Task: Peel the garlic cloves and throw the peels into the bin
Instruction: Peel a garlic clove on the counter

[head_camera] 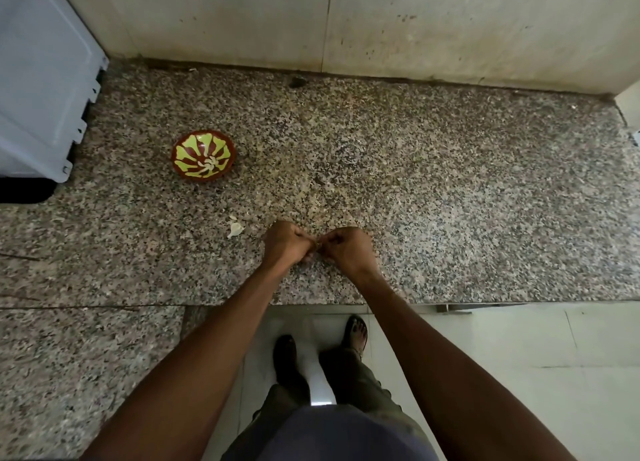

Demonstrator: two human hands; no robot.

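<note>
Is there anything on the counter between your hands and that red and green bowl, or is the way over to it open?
Only loose garlic peels lie on the granite counter, just left of the left hand. They are flat scraps, no real block. Both hands, right hand included, pinch something small between them; the bowl sits beyond, farther left.

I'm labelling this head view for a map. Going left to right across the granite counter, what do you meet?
Pale blue-grey appliance → red bowl with green petal pattern → loose whitish garlic peels → left hand → right hand, both hands' fingers curled together over something small.
</note>
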